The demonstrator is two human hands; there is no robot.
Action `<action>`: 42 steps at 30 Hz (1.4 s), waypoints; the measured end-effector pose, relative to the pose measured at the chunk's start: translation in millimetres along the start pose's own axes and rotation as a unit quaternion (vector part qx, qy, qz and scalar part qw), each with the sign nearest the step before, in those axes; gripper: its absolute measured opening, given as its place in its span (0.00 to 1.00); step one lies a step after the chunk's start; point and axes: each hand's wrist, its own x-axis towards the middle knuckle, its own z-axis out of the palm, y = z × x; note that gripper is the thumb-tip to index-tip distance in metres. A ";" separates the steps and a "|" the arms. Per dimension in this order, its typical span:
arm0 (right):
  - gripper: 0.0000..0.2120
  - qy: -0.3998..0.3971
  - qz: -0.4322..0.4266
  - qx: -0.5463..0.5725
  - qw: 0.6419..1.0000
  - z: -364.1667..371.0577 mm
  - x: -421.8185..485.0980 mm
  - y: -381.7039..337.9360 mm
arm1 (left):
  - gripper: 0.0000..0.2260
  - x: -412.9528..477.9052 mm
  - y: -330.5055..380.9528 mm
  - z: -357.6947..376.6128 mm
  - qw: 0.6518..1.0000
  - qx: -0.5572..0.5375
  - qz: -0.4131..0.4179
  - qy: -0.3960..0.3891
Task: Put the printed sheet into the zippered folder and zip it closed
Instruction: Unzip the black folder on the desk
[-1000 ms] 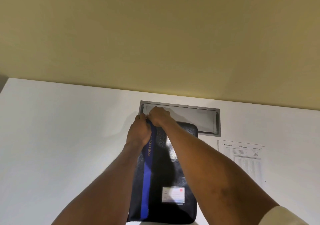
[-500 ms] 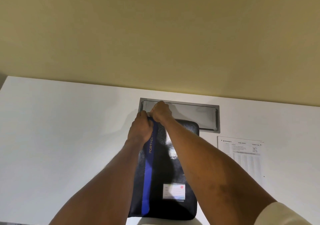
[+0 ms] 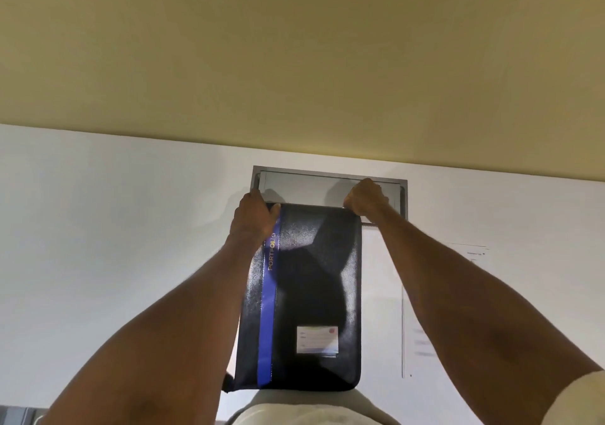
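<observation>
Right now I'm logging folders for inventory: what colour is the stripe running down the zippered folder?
Blue, on the black zippered folder, seen in the head view.

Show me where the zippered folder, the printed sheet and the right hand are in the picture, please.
zippered folder (image 3: 314,293): head view, middle of its black front cover.
printed sheet (image 3: 422,342): head view, white strip visible between folder and right forearm.
right hand (image 3: 365,197): head view, back of the hand at the folder's top right corner.

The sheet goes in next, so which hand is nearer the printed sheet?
Right. The right hand grips the folder's far right corner, on the side where the printed sheet lies; the left hand holds the far left corner.
</observation>
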 end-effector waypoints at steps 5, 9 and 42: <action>0.22 -0.031 0.065 0.181 0.981 -7.8 4.3 47.8 | 0.18 8.1 3.7 7.6 1.000 0.026 0.009 0.006; 0.23 -0.070 0.114 0.263 0.956 -3.4 -0.2 77.8 | 0.17 13.1 8.3 11.7 0.999 0.051 0.010 0.005; 0.12 0.054 -0.016 0.179 0.982 101.3 -137.3 157.7 | 0.40 -146.3 -45.6 96.1 0.909 0.191 0.357 -0.103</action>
